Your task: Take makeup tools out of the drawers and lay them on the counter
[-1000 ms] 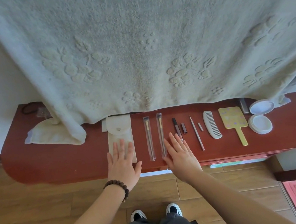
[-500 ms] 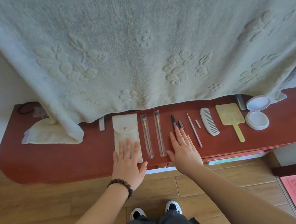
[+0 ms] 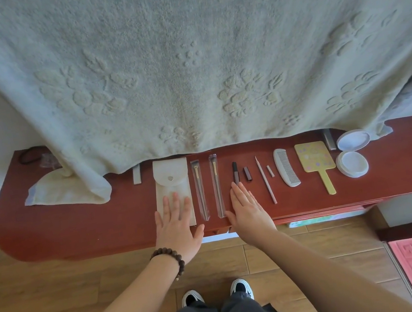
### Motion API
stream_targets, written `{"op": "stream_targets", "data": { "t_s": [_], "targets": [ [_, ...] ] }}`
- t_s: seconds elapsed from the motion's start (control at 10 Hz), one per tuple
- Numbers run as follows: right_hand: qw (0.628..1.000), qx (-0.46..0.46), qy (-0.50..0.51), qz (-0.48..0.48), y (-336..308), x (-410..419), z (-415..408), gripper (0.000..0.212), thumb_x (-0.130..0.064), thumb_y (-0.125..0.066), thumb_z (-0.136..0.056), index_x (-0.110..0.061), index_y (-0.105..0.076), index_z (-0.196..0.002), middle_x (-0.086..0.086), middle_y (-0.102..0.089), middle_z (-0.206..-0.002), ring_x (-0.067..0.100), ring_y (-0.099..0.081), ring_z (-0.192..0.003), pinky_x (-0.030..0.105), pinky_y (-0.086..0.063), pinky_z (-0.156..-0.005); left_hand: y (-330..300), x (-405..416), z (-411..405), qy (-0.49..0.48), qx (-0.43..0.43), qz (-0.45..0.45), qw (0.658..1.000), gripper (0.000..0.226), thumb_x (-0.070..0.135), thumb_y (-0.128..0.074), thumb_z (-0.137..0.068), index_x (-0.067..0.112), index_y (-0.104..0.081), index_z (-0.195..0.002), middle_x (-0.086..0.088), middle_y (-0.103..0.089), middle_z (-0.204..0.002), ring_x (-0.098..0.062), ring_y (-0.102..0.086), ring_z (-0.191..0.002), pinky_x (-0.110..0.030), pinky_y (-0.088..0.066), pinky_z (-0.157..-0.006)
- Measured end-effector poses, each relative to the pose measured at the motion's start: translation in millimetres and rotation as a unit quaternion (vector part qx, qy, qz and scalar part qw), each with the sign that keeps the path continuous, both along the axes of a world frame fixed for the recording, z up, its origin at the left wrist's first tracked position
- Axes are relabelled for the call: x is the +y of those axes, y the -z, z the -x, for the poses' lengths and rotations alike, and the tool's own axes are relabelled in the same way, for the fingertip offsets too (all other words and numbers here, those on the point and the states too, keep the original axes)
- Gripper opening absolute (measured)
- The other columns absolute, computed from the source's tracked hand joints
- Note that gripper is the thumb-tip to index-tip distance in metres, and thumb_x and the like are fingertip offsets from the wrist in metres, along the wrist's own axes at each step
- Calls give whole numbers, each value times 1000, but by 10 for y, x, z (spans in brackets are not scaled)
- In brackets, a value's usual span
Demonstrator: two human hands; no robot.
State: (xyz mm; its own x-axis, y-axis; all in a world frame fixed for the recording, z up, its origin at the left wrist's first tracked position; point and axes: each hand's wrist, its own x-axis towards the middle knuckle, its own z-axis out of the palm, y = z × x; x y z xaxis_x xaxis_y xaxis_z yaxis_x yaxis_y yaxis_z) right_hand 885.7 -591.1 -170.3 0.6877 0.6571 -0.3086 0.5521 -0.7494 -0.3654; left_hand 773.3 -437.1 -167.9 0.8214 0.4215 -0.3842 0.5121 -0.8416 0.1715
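From the head camera, looking down, the person's left hand point(image 3: 177, 228) lies flat with straight, spread fingers on the near end of the white pouch point(image 3: 172, 187). It holds nothing. The right hand point(image 3: 249, 212) is flat too, fingers straight and close together, and grips nothing. Its fingertips point to 12 o'clock, just at the near end of the dark pencil point(image 3: 235, 172).

The tools lie in a row on the red counter point(image 3: 76, 223). Nearly all have their long side running from 12 to 6 o'clock. Between the two hands lie two brushes in clear sleeves point(image 3: 217, 186), one beside the other. The left hand's thumb is close to the left one, and the right hand's thumb is close to the right one.

Counting toward 3 o'clock from the right hand: one dark pencil, one small dark cap point(image 3: 247, 173), one thin pink stick point(image 3: 266, 180), one tiny pink piece point(image 3: 270, 171), one white comb point(image 3: 286, 168), one yellow hand mirror point(image 3: 317, 163), and two round white dishes point(image 3: 352, 162). There is one pouch. The drawer front under the counter edge looks almost shut, so the laying out seems nearly done.
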Motion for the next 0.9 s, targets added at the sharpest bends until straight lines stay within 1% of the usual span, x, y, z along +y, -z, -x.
{"op": "stream_targets", "data": {
  "t_s": [0.1, 0.3, 0.6, 0.7, 0.8, 0.9],
  "targets": [
    [1000, 6, -11, -5, 5, -18, -22, 62, -40, -28, -102, -11, -5, -151, -3, 7, -161, 10, 15, -146, 24, 8, -113, 5, -13, -10, -5, -3, 1, 1000, 76, 54, -30, -96, 24, 13, -150, -6, 26, -157, -27, 25, -143, -48, 6, -117],
    [1000, -1, -23, -5, 11, -44, -63, 63, -40, -29, -102, -10, -6, -151, -2, 4, -161, 10, 12, -146, 24, 8, -115, 12, -28, -20, -5, -1, -7, 1000, 76, 53, -30, -96, 24, 14, -150, -7, 26, -157, -29, 25, -143, -48, 5, -117],
    [1000, -2, -28, 8, -23, -71, -65, 63, -43, -26, -102, -13, -4, -152, -3, 10, -160, 10, 16, -145, 27, 9, -116, 6, -53, -32, -8, 9, -21, 1000, 78, 55, -31, -95, 23, 14, -150, -9, 26, -157, -30, 24, -143, -50, 1, -119],
    [1000, -7, -27, 6, -49, -100, -63, 62, -43, -26, -101, -14, -4, -152, -3, 11, -160, 11, 17, -145, 28, 8, -116, -26, -58, -68, -18, 12, -28, 999, 76, 55, -29, -95, 22, 9, -151, -9, 21, -158, -30, 21, -145, -50, -1, -119],
    [1000, 5, -10, -12, -102, -142, -47, 59, -41, -26, -102, -16, -7, -152, -3, 9, -161, 12, 16, -146, 30, 7, -118, -58, -73, -84, -23, 13, -29, 999, 72, 53, -28, -96, 21, 4, -152, -9, 17, -159, -31, 16, -146, -49, -4, -120],
    [999, -8, 14, -35, -142, -245, -62, 57, -39, -27, -102, -19, -8, -152, -4, 7, -161, 12, 15, -146, 31, 5, -119, -90, -93, -97, -27, 8, -37, 999, 71, 53, -27, -97, 21, 2, -152, -9, 11, -160, -29, 12, -147, -48, -6, -120]
  ]
}}
